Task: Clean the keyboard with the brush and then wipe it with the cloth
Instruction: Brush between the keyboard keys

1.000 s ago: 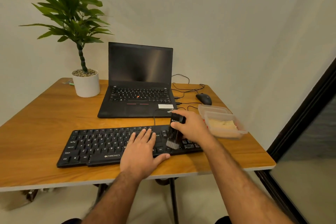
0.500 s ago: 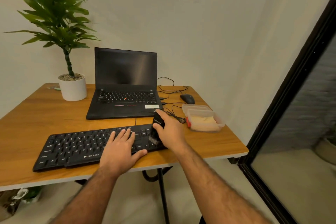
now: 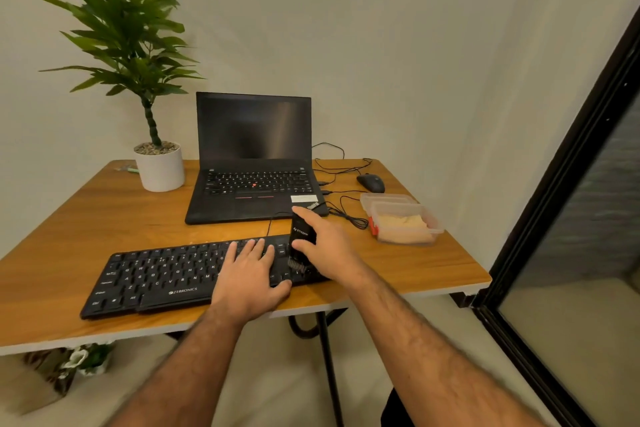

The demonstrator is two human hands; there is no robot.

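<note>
A black keyboard [image 3: 156,279] lies along the front of the wooden table [image 3: 86,218]. My left hand [image 3: 249,279] rests flat on its right half, fingers straight. My right hand [image 3: 330,248] grips a black brush [image 3: 302,239] by its handle. The brush's bristles point down onto the keys at the keyboard's right end. A beige cloth [image 3: 403,224] sits inside a clear plastic container [image 3: 429,222] to the right of the keyboard.
An open black laptop [image 3: 254,163] stands behind the keyboard, with cables [image 3: 346,215] and a black mouse [image 3: 371,183] to its right. A potted plant [image 3: 159,166] is at the back left. A dark-framed glass door [image 3: 554,201] runs along the right.
The view has swung up and to the right, then back a little. My right hand still holds the brush at the keyboard's right end, and my left hand stays on the keys.
</note>
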